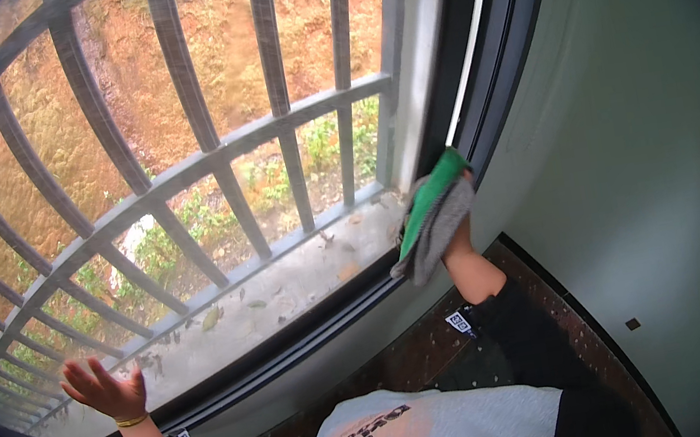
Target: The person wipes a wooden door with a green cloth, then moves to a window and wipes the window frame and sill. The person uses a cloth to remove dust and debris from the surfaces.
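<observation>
My right hand point(463, 240) is wrapped around a folded green and grey cleaning cloth point(435, 215). The cloth sits at the lower right corner of the dark window frame point(480, 60), and most of my fingers are hidden behind it. On the left, my left hand point(106, 391) is raised with its fingers spread, holding nothing. It is close to the lower left of the window pane point(249, 186); whether the palm touches the glass I cannot tell. A gold-coloured bracelet point(132, 421) circles my left wrist.
Beyond the glass are grey metal security bars point(183, 73) and a concrete ledge point(292, 289) with dry leaves. A pale wall point(624, 127) rises at the right. Dark brown floor tiles point(406, 354) run below the window, edged by a black skirting strip point(535, 258).
</observation>
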### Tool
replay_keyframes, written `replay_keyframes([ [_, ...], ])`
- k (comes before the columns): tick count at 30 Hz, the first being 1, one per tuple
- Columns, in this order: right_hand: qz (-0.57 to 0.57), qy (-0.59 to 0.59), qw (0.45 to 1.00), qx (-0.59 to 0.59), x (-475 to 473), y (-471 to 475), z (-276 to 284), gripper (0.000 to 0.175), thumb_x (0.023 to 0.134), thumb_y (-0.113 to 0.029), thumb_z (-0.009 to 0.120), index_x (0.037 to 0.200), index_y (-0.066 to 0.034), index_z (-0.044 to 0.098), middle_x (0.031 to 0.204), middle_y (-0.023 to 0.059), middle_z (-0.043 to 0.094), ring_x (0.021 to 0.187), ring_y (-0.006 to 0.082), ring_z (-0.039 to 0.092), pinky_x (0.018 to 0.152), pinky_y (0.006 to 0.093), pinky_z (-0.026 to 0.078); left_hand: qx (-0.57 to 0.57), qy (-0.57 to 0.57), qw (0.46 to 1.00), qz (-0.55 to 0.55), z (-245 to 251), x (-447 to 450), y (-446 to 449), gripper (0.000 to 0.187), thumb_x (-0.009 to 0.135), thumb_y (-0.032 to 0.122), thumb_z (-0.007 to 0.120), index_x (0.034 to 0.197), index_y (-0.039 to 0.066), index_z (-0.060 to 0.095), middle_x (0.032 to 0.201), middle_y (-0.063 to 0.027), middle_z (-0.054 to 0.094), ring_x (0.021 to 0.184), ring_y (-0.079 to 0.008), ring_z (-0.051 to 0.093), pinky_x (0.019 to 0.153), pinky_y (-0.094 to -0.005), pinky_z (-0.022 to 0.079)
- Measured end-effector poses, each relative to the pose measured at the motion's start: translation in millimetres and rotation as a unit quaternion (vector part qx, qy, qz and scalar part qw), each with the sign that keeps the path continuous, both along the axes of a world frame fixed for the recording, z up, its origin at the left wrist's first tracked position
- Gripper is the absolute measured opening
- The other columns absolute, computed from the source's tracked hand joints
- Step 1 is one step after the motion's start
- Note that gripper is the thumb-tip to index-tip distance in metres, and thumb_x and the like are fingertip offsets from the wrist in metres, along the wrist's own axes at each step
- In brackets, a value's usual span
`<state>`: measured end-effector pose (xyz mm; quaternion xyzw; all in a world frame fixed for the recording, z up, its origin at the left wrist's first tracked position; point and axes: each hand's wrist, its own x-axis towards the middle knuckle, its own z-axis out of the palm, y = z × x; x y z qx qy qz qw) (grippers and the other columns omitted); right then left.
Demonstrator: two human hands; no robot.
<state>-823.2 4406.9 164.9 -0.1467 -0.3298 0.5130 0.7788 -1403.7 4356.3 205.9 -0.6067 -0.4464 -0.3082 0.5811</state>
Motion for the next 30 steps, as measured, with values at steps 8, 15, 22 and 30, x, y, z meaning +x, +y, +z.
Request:
replay_keyframes([
  [8, 0.290, 0.145, 0.946, 0.022, -90, -23, -3, 0.052, 0.096, -0.058, 0.033, 0.119, -0.0156, 0.054, 0.111, 0.0092, 0.060, 0.108, 0.0250, 0.054, 0.100, 0.0413, 0.040, -0.027, -0.097, 0.991, 0.089, -10, -30, -44, 0.080, 0.092, 0.068, 0.026, 0.147, 0.011, 0.029, 0.154, -0.0185, 0.022, 0.142, -0.0330, 0.022, 0.111, -0.0530, 0.011],
  [15, 0.394, 0.217, 0.883, -0.135, -180, -59, 4, 0.063, 0.092, -0.065, 0.035, 0.119, -0.0112, 0.056, 0.114, 0.0111, 0.060, 0.104, 0.0262, 0.057, 0.097, 0.0410, 0.044, -0.103, -0.110, 0.988, 0.020, -40, 42, -65, 0.083, 0.092, 0.067, 0.026, 0.142, 0.002, 0.036, 0.149, -0.0254, 0.028, 0.141, -0.0330, 0.023, 0.114, -0.0443, 0.008],
  [22, 0.269, -0.115, 0.956, 0.006, -222, -72, 21, 0.029, 0.101, -0.024, 0.041, 0.123, -0.0067, 0.050, 0.107, 0.0070, 0.060, 0.098, 0.0132, 0.057, 0.087, 0.0310, 0.050, -0.149, -0.135, 0.979, -0.016, -44, 80, -69, 0.085, 0.090, 0.070, 0.029, 0.142, 0.004, 0.036, 0.149, -0.0234, 0.028, 0.141, -0.0323, 0.023, 0.114, -0.0462, 0.008],
  [30, 0.383, -0.065, 0.917, -0.089, -126, -64, -4, 0.028, 0.097, -0.023, 0.040, 0.113, -0.0035, 0.052, 0.104, 0.0139, 0.059, 0.093, 0.0255, 0.060, 0.082, 0.0405, 0.052, -0.156, -0.121, 0.980, 0.031, -51, 83, -95, 0.078, 0.087, 0.065, 0.047, 0.139, 0.007, 0.041, 0.146, -0.0242, 0.030, 0.136, -0.0349, 0.028, 0.113, -0.0483, 0.014],
])
